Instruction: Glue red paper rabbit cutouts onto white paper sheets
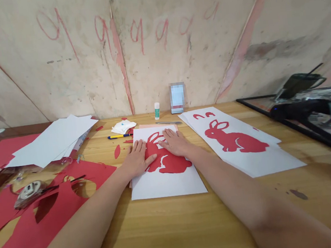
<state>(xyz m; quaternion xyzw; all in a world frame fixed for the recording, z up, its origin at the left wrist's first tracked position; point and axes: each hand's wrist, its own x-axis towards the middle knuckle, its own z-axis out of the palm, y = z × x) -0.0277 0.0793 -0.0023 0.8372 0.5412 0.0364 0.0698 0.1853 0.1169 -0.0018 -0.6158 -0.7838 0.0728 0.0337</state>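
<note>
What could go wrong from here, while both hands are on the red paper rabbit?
The red paper rabbit might shift or crease if the left hand and right hand press unevenly on it. The glue stick, standing upright beyond the white sheet, could tip over if a hand brushes it.

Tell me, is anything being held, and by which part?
Nothing is gripped; the left hand and right hand lie palm-down on the red rabbit and its white sheet.
</note>
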